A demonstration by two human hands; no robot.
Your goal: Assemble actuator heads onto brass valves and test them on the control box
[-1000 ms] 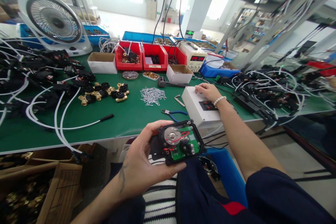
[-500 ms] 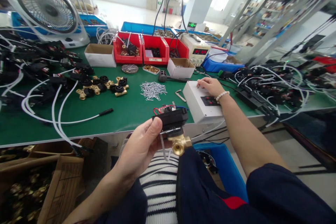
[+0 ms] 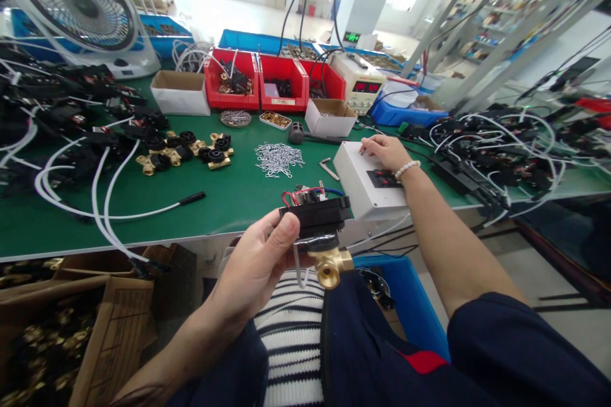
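- Grips a motorized brass valve [image 3: 327,241] in the left hand [image 3: 252,247], up in front of the torso, clear of the tabletop [image 3: 238,194] and well apart from the right hand [image 3: 389,151].
- Wraps the left side of its black actuator housing [image 3: 317,215], with the thumb in front and the rest of that grasp mostly hidden behind.
- Presents the side wall of the housing, with red wires [image 3: 287,198] showing above its rim and the brass valve body [image 3: 329,267] below, a round port toward the camera.
- Leaves a pale strip [image 3: 300,270] hanging beside the valve body; too small to identify.
- Lays the right hand at the far end of a white control box [image 3: 351,165], drawn narrow at its top edge; impossible to make out if pinching a small switch.
- Seems, as a judgement, to be at the step of working the box while holding the valve up to view.
- Probably calls next for a steady left hold, light right fingertip control and no strain on the wires.
- Has an L-shaped hex key [image 3: 328,170] just left of the box, and a pile of metal clips [image 3: 279,159] farther left.
- Includes brass fittings [image 3: 184,151] beyond those, plus a power supply [image 3: 358,86] with a lit display behind the box.
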